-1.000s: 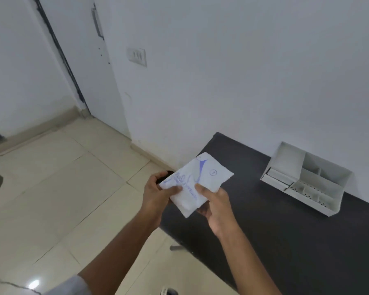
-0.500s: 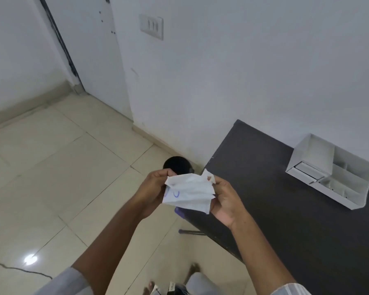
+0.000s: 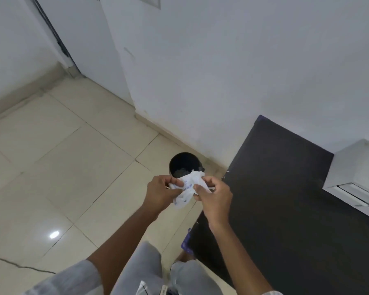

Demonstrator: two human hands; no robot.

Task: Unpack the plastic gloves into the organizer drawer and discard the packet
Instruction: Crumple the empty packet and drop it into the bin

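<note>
A white plastic packet (image 3: 186, 189) with blue print is crumpled between both hands, just in front of a round black bin (image 3: 184, 163) on the floor. My left hand (image 3: 159, 193) pinches its left side and my right hand (image 3: 215, 199) grips its right side. The white organizer (image 3: 354, 175) stands at the right edge of the view on the dark table (image 3: 285, 199), partly cut off. No gloves can be seen from here.
The bin stands on cream floor tiles beside the table's left end, close to the white wall (image 3: 222, 71). A door frame (image 3: 51, 33) is at the far left. My grey-clad legs (image 3: 149, 271) show at the bottom.
The packet went from flat to crumpled between my hands. My view has swung down and left, bringing the black bin into full sight and pushing the organizer to the right edge.
</note>
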